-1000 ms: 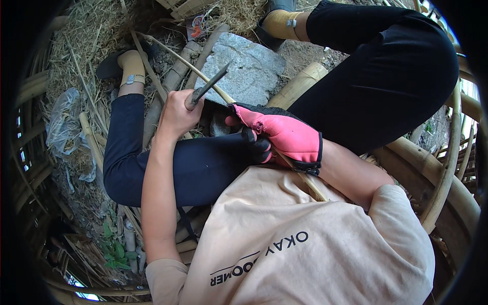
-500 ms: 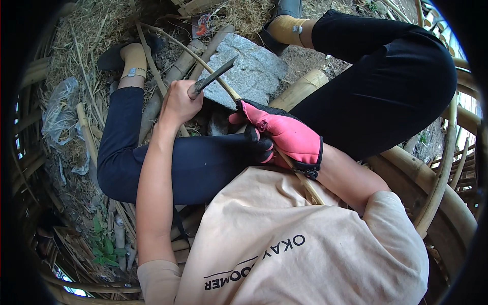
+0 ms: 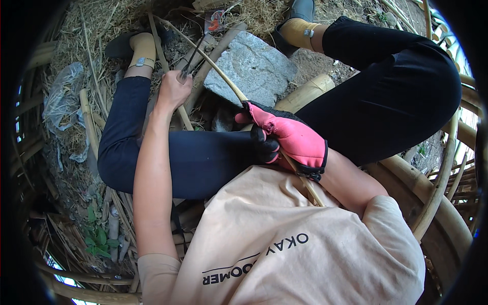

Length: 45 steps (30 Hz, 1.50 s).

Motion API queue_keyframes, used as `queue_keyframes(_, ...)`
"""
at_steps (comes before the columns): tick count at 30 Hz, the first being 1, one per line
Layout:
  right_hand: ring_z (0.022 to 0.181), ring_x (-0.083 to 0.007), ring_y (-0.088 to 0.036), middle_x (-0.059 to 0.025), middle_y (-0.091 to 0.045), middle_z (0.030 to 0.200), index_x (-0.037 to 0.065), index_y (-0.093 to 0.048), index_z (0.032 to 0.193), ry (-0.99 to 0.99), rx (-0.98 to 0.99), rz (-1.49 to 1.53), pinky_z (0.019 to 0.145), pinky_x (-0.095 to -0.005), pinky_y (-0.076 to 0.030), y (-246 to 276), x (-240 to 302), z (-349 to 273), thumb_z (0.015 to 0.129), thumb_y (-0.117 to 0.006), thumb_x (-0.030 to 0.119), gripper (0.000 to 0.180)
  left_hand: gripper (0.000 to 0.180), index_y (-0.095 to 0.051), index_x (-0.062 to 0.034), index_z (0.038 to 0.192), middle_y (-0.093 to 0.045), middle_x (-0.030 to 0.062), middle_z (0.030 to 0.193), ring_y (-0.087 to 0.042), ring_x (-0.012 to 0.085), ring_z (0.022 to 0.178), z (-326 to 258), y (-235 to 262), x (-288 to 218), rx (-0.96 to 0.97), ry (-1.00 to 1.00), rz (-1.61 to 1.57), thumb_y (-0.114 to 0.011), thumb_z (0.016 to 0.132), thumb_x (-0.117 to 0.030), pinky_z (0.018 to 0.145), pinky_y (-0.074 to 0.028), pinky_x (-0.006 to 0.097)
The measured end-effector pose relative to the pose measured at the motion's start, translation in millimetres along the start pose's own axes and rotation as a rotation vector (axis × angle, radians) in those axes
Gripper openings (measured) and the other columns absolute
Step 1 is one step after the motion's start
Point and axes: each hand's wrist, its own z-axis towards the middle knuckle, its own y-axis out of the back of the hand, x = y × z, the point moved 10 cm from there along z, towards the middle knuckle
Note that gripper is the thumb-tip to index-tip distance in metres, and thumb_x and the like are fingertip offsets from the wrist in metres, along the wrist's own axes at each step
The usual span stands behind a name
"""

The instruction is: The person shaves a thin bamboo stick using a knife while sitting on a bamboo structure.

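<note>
My bare left hand (image 3: 173, 94) is closed round the handle of a knife (image 3: 192, 60). Its narrow dark blade points away from me and seems to lie against or just beside a long bamboo strip (image 3: 219, 73); I cannot tell whether they touch. In a pink and black glove, my right hand (image 3: 295, 136) grips that strip over my thigh. The strip slants from the far left through the glove, and its near end rests against my beige shirt (image 3: 284, 213). The glove hides the part of the strip inside it.
Beyond my hands lies a flat grey stone slab (image 3: 251, 66), with a thick bamboo piece (image 3: 307, 94) next to it. At the left sits a crumpled clear plastic bag (image 3: 63, 96) among straw and cut strips. Curved bamboo poles (image 3: 432, 188) stand at the right.
My left hand has moved slightly left, and the knife's blade has swung from pointing right to pointing away from me. My right hand keeps its grip on the strip.
</note>
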Motion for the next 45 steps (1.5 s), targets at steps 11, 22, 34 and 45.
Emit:
queue_keyframes(11,0.043,-0.0026,-0.045,0.0074,-0.053,0.059,0.002,-0.054,0.119,0.005,-0.049,-0.027,0.042,-0.0176,-0.036,9,3,-1,0.098,-0.056,0.040,0.043,0.040,-0.049,0.0017,0.064,-0.040,0.0149,0.051,-0.042,0.0273,0.045,-17,-15,-81,0.113,-0.344,-0.085,-0.061,0.091,-0.025,0.049,-0.036,0.038)
queue_keyframes(22,0.044,-0.0033,-0.044,0.0065,-0.053,0.062,0.003,-0.056,0.119,0.007,-0.012,-0.015,0.043,-0.0186,-0.034,8,1,1,0.097,-0.057,0.041,0.044,0.037,-0.048,0.0020,0.062,-0.042,0.0186,0.054,-0.040,0.0312,0.045,-24,-18,-91,0.178,-0.327,-0.063,-0.060,0.090,-0.020,0.050,-0.035,0.040)
queue_keyframes(34,0.046,-0.0005,-0.041,0.0102,-0.049,0.063,0.009,-0.056,0.117,0.003,-0.059,-0.092,0.044,-0.0187,-0.032,7,-1,0,0.096,-0.058,0.046,0.043,0.022,-0.056,0.0056,0.069,-0.052,0.0237,0.060,-0.058,0.0380,0.055,2,3,-19,0.074,-0.015,0.032,-0.059,0.080,-0.013,0.055,-0.044,0.041)
queue_keyframes(45,0.044,-0.0030,-0.046,0.0058,-0.055,0.062,0.004,-0.055,0.121,0.008,-0.044,0.021,0.043,-0.0178,-0.037,11,2,1,0.097,-0.059,0.038,0.042,0.028,-0.052,0.0043,0.066,-0.046,0.0216,0.058,-0.047,0.0351,0.054,-10,-18,-81,0.130,-0.272,-0.011,-0.061,0.083,-0.015,0.053,-0.040,0.041)
